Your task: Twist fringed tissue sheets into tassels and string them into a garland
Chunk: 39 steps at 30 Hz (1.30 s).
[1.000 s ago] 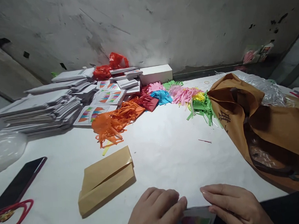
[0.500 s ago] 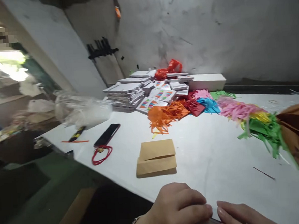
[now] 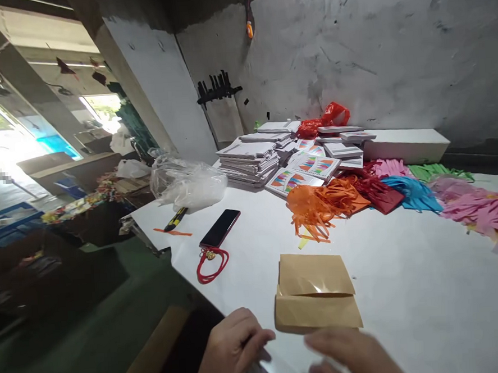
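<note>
My left hand (image 3: 235, 345) is at the table's front edge, its fingers curled and its thumb pointing right; nothing shows in it. Blurred by motion, my right hand (image 3: 356, 354) is just in front of a kraft paper stack (image 3: 317, 300), fingers apart and holding nothing visible. I cannot tell whether it touches the paper. The brown pieces lie flat, one overlapping another, with a fold or flap edge across the middle. Left of them are a dark phone (image 3: 220, 227) and its red cord loop (image 3: 214, 267) with a small gold-coloured charm.
Orange fringed paper strips (image 3: 309, 205) lie behind the kraft paper, with blue (image 3: 413, 192) and pink bundles (image 3: 482, 211) to the right. White printed stacks (image 3: 249, 161), a white box (image 3: 404, 143) and clear plastic bags (image 3: 187, 182) stand farther back. A yellow-black cutter (image 3: 176, 219) lies left.
The view has swung left, and objects appear farther right. My hands have moved apart; my right hand now reaches toward the kraft paper's near edge, while my left stays by the table edge.
</note>
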Tool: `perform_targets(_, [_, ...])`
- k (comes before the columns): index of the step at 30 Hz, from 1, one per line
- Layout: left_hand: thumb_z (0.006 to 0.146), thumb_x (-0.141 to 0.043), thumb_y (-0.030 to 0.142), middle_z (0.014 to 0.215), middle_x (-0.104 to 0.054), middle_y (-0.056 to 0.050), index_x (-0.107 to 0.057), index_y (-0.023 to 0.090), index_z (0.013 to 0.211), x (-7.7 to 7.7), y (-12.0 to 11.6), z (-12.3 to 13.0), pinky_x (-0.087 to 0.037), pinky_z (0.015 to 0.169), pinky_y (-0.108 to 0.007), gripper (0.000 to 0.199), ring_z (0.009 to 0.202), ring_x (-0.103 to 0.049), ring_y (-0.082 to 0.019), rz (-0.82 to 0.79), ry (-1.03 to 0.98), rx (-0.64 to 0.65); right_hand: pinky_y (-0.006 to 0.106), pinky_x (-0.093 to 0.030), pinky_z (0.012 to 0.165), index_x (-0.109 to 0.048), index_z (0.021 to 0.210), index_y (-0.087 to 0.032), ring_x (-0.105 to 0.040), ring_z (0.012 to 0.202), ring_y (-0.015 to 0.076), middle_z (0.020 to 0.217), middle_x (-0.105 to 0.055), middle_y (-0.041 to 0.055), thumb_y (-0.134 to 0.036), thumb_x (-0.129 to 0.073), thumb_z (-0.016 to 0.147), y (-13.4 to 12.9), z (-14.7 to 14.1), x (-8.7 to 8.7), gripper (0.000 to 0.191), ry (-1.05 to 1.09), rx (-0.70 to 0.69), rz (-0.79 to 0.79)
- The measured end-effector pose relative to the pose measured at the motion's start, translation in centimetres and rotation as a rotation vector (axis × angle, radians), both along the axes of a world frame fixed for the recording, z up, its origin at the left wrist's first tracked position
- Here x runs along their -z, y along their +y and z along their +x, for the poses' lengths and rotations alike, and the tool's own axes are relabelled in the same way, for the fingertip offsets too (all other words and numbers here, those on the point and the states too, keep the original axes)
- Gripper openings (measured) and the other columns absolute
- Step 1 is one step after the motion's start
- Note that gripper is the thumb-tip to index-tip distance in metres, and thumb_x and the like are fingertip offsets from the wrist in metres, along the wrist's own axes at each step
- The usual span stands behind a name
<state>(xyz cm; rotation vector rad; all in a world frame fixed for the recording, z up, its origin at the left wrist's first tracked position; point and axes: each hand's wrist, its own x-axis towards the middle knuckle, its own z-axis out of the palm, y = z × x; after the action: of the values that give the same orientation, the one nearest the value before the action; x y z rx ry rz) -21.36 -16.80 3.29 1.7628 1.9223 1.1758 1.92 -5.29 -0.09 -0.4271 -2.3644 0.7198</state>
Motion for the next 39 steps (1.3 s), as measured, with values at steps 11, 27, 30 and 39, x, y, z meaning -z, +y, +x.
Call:
perform_targets(11, [0.09, -0.058, 0.04, 0.075, -0.066, 0.001, -0.069, 0.017, 0.096, -1.2, 8.7, -5.2, -0.041, 0.059, -0.023, 0.026, 0.062, -0.056, -0.015, -0.384, -0.246, 0.0, 0.043, -0.046, 0.086, -0.065, 0.082, -0.021, -0.06, 0.095, 0.0261, 0.1, -0.068, 0.007, -0.035, -0.068, 0.075, 14.2, 0.4, 0.6, 0.016, -0.294, 0.352, -0.368])
perform_targets(27, [0.079, -0.075, 0.056, 0.073, -0.059, 0.002, -0.06, 0.014, 0.087, -1.2, 10.1, -2.0, -0.036, 0.059, -0.021, 0.044, 0.065, -0.05, -0.011, -0.652, -0.804, 0.245, 0.027, -0.045, 0.068, -0.065, 0.098, -0.022, -0.06, 0.064, 0.0148, 0.065, -0.066, -0.0032, -0.047, -0.082, 0.074, 7.8, 4.6, -1.3, 0.039, 0.197, 0.233, -1.345])
perform_targets(30, [0.076, -0.078, 0.057, 0.073, -0.059, 0.002, -0.059, 0.015, 0.087, -1.5, 9.8, -1.4, -0.036, 0.059, -0.021, 0.047, 0.066, -0.05, -0.011, -0.682, -0.848, 0.234, 0.027, -0.045, 0.066, -0.066, 0.092, -0.021, -0.06, 0.061, 0.0142, 0.06, -0.065, -0.0033, -0.049, -0.085, 0.069, 6.9, 4.9, -1.8, 0.041, 0.245, 0.311, -1.388])
perform_targets(39, [0.075, -0.078, 0.056, 0.07, -0.053, 0.003, -0.058, 0.015, 0.087, -1.4, 9.2, 0.4, -0.03, 0.055, -0.02, 0.047, 0.063, -0.043, -0.009, -0.697, -0.872, 0.254, 0.024, -0.046, 0.058, -0.067, 0.085, -0.023, -0.058, 0.056, 0.013, 0.057, -0.062, -0.0035, -0.053, -0.087, 0.063, 5.6, 6.0, -1.2, 0.042, 0.335, 0.492, -1.404])
